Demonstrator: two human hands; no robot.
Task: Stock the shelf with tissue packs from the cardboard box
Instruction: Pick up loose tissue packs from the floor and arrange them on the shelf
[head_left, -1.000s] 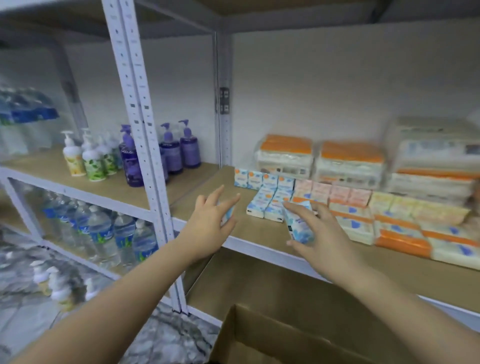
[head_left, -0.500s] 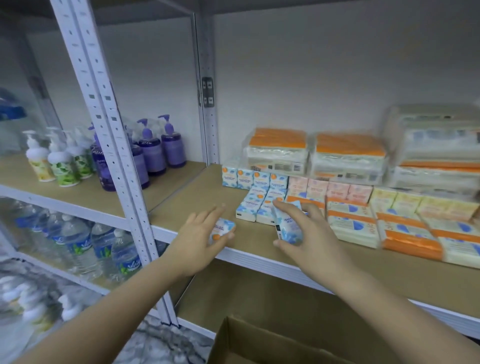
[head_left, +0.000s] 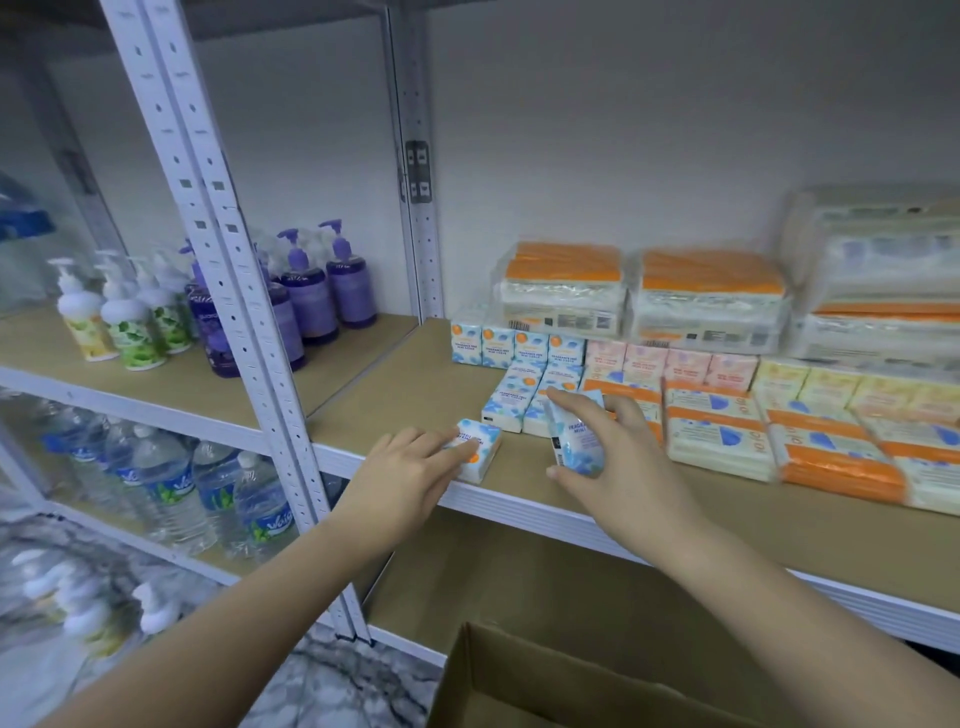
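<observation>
My left hand (head_left: 410, 475) rests on a small blue-and-white tissue pack (head_left: 480, 451) that lies on the brown shelf (head_left: 395, 395) near its front edge. My right hand (head_left: 618, 457) grips a second small blue tissue pack (head_left: 574, 441), held upright just above the shelf, in front of two flat packs (head_left: 524, 402) of the same kind. A row of upright blue packs (head_left: 517, 348) stands behind them. The cardboard box (head_left: 519, 686) shows its open rim at the bottom; its inside is out of view.
Pink and yellow mini packs (head_left: 691, 369) and large orange-and-white tissue bundles (head_left: 711, 301) fill the shelf's right side. A white perforated upright (head_left: 234, 291) stands left of my arm. Soap pump bottles (head_left: 306, 291) and water bottles (head_left: 171, 493) fill the left bay.
Both hands have come down onto the shelf with their packs. The left pack now lies on the shelf board under my fingers; the right pack has lowered toward the flat blue packs.
</observation>
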